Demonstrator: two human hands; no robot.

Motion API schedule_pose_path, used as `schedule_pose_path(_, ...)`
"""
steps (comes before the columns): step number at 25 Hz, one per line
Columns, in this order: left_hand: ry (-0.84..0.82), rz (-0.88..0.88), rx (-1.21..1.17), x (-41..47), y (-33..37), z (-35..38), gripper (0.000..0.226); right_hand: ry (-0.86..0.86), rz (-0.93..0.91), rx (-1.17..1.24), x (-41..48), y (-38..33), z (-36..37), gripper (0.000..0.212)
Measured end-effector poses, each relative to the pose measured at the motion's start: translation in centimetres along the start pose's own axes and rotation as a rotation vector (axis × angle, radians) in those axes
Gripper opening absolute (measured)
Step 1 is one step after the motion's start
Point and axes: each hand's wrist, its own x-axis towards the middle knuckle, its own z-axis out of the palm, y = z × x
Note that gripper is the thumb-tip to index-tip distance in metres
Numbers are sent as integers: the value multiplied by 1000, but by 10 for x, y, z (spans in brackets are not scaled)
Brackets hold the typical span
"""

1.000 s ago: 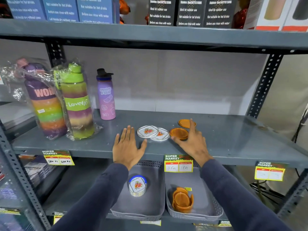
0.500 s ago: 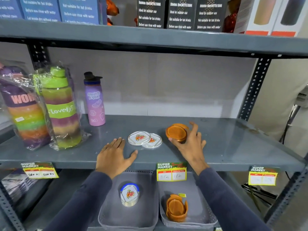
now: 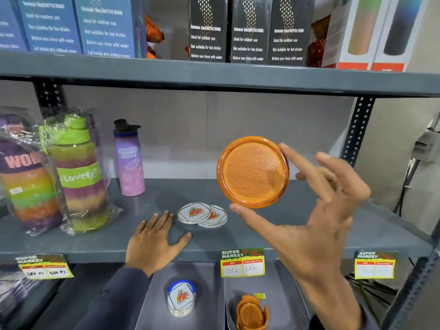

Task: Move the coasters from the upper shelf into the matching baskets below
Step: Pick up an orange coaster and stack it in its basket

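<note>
My right hand holds a round orange coaster up in the air above the shelf, pinched between thumb and forefinger, its textured face toward me. Two white coasters with a flower print lie overlapping on the grey upper shelf. My left hand rests flat on the shelf just left of them, fingers spread. Below, the left grey basket holds a stack of white flower coasters; the right grey basket holds orange coasters in a holder.
Two wrapped rainbow bottles and a purple bottle stand at the shelf's left. Boxed bottles fill the top shelf. Price tags hang on the shelf's front edge. A metal upright stands at the right.
My right hand has lifted the orange coaster off the shelf and raised it toward the camera. The left hand stays flat on the shelf. No orange coaster shows on the shelf now.
</note>
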Motion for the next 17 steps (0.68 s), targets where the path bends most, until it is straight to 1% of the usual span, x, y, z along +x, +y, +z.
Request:
schedule_pose_path(4,-2,-14,-9,-2,1,-1,98,-23,16,9,2,-6,-6,98)
schedule_pose_path(6,-6,-15,-15,-1,1,-2,99,-61,59,38,-6,-2,-4,99)
schedule_pose_path(10,-39,-13,-25,0,1,-4,104,-267,333,151,-37,10,-2,98)
schedule_pose_path(12,-51,-15,-31,0,2,-4,106,-357,438,184,-65,20,-5,94)
schedule_pose_path(14,-47,-10,-25,0,2,-3,104,-419,533,194,-103,30,-12,90)
schedule_pose_path(17,-33,-17,-27,0,1,-1,101,-518,737,151,-164,49,-26,87)
